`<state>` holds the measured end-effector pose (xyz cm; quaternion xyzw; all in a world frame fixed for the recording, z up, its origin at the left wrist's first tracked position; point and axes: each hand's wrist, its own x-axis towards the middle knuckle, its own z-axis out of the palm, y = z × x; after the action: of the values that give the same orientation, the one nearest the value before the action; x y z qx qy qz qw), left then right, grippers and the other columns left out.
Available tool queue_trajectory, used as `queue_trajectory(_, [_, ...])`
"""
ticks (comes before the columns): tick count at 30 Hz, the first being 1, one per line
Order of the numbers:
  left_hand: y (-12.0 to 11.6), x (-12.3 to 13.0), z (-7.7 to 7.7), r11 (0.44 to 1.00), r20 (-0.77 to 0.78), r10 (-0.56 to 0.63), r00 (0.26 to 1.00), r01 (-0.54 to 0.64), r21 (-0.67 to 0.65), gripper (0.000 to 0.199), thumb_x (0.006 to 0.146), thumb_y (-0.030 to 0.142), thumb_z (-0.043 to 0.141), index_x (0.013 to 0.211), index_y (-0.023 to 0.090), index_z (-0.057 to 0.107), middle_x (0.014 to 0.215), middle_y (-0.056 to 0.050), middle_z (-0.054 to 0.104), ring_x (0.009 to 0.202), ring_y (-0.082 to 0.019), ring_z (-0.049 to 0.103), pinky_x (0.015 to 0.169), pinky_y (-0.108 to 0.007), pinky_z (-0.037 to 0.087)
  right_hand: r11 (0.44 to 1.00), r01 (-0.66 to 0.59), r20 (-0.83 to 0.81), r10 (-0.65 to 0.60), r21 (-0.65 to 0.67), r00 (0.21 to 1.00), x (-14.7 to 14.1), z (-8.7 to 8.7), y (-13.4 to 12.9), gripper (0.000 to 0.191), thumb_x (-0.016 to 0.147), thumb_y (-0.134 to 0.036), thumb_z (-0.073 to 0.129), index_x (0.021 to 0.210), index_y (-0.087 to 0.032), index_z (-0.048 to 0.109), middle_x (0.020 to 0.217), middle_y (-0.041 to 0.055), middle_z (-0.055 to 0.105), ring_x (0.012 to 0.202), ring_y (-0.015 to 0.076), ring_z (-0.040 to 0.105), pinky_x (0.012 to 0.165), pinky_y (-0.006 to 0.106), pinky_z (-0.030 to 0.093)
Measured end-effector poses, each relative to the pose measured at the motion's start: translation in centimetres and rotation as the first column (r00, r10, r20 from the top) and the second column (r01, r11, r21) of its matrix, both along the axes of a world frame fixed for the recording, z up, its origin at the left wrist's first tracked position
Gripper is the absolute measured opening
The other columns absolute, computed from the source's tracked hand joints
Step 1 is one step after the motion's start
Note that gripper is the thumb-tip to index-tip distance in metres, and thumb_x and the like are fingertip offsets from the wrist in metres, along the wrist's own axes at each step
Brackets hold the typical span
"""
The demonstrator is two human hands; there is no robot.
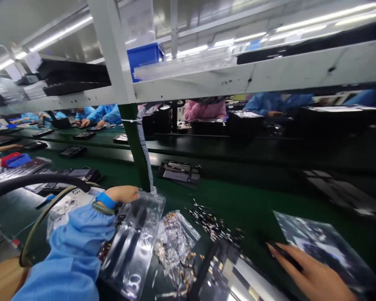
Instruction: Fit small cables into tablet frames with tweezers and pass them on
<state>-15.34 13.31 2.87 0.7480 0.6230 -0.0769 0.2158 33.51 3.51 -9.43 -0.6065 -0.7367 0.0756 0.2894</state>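
Note:
My left hand (123,194), with a blue wristband and a blue sleeve, reaches over the far end of a clear plastic tray (134,246); its fingers are hidden. At the lower right, my right hand (307,267) pinches a dark slender tool (285,255). A clear plastic bag (322,242) lies beyond that hand. Between the hands are a bag of small parts (175,238), a loose pile of small dark and light strips (213,221), and a black device tray with pale parts (238,276) at the bottom edge.
A white post (113,50) carries a shelf (191,85) across the view. More device trays (180,171) lie on the green surface (163,196) behind. A black hose (40,179) arches at the left. People in blue and pink sleeves sit opposite.

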Motion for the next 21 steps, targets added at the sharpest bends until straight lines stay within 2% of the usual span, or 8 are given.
queue_trajectory(2, [-1.7,2.4,0.4,0.993,0.031,-0.112,0.993,0.113,-0.040,0.010,0.084,0.022,0.058,0.089,0.019,0.066,0.089,-0.003,0.067,0.079,-0.016,0.062,0.075,-0.028,0.047,0.998,-0.019,-0.020,0.018,-0.059,1.000,-0.2,1.5,-0.4,0.033,0.083,-0.048,0.044,0.087,-0.026,0.069,0.087,0.0050,0.074,0.076,0.0272,0.070,0.069,0.038,0.060])
queue_trajectory(4, [-3.0,5.1,0.5,0.975,0.064,-0.211,0.975,0.215,-0.060,0.015,0.082,0.021,0.056,0.091,0.024,0.066,0.085,-0.001,0.069,0.074,-0.016,0.062,0.068,-0.024,0.045,0.995,-0.020,-0.014,0.019,-0.100,1.000,-0.4,2.8,-0.9,0.036,0.083,-0.049,0.042,0.089,-0.025,0.068,0.090,0.0056,0.073,0.080,0.0271,0.070,0.074,0.039,0.059])
queue_trajectory(8, [-4.1,10.0,-0.5,0.939,0.073,-0.339,0.938,0.342,-0.034,0.021,0.085,0.028,0.050,0.100,0.025,0.064,0.089,-0.002,0.070,0.076,-0.018,0.064,0.066,-0.024,0.045,0.993,-0.021,0.046,0.026,-0.117,0.999,-0.1,4.2,-2.3,0.037,0.087,-0.045,0.038,0.095,-0.023,0.067,0.098,0.0065,0.072,0.087,0.0257,0.069,0.078,0.040,0.056])
queue_trajectory(12, [-3.6,14.2,-2.6,0.927,0.010,-0.368,0.930,0.366,0.085,0.027,0.090,0.025,0.045,0.111,0.017,0.059,0.108,-0.010,0.066,0.097,-0.022,0.062,0.082,-0.029,0.046,0.995,-0.025,0.086,0.033,-0.101,0.996,0.2,4.7,-3.7,0.034,0.090,-0.040,0.036,0.099,-0.024,0.064,0.101,0.0064,0.070,0.089,0.0236,0.068,0.075,0.036,0.056])
queue_trajectory(15, [-2.6,17.5,-4.4,0.909,-0.046,-0.381,0.923,0.383,0.164,0.027,0.091,0.024,0.048,0.115,0.016,0.056,0.118,-0.011,0.060,0.108,-0.022,0.057,0.093,-0.035,0.044,0.996,-0.017,0.096,0.025,-0.087,0.995,0.2,4.9,-3.8,0.034,0.091,-0.039,0.035,0.100,-0.022,0.064,0.103,0.0077,0.068,0.091,0.0235,0.067,0.075,0.035,0.055])
queue_trajectory(18, [-1.4,20.5,-5.7,0.895,-0.109,-0.361,0.926,0.377,0.237,0.029,0.091,0.030,0.052,0.116,0.015,0.055,0.119,-0.010,0.057,0.109,-0.023,0.055,0.094,-0.045,0.044,0.997,-0.011,0.102,0.019,-0.078,0.995,0.3,4.9,-3.1,0.032,0.091,-0.037,0.036,0.098,-0.021,0.064,0.102,0.0084,0.068,0.091,0.0236,0.067,0.077,0.035,0.054])
queue_trajectory(21, [-0.7,22.2,-6.0,0.893,-0.159,-0.331,0.930,0.363,0.266,0.030,0.090,0.033,0.054,0.114,0.015,0.056,0.118,-0.010,0.057,0.107,-0.023,0.056,0.092,-0.046,0.046,0.997,0.000,0.101,0.007,-0.073,0.995,0.5,5.0,-2.9,0.032,0.091,-0.035,0.036,0.099,-0.021,0.063,0.101,0.0089,0.068,0.089,0.0242,0.067,0.077,0.036,0.054])
